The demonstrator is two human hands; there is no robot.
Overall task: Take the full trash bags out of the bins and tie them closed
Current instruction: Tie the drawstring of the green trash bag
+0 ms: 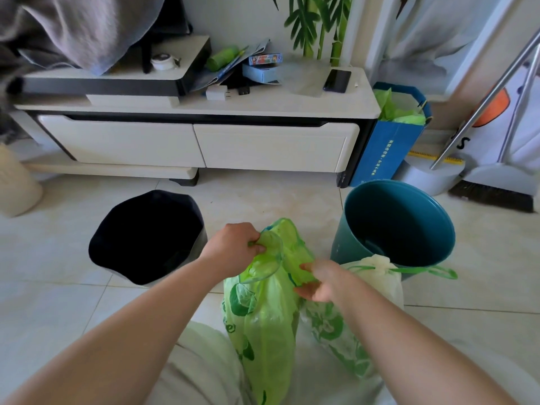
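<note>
A full green trash bag (263, 325) stands on the tiled floor between my arms, its top gathered. My left hand (233, 247) grips the bag's upper left flap. My right hand (320, 283) pinches the upper right part of the same bag. Just right of it stands a white bag printed with green (377, 276), its mouth drawn closed by a green drawstring (423, 270). A black bin (146, 238) sits to the left and a teal bin (400, 220) to the right, both without bags inside.
A white TV cabinet (204, 141) with two drawers runs along the wall behind the bins. A blue paper bag (388, 147) stuffed with green plastic leans at its right end. A broom and dustpan (496, 182) stand at the far right.
</note>
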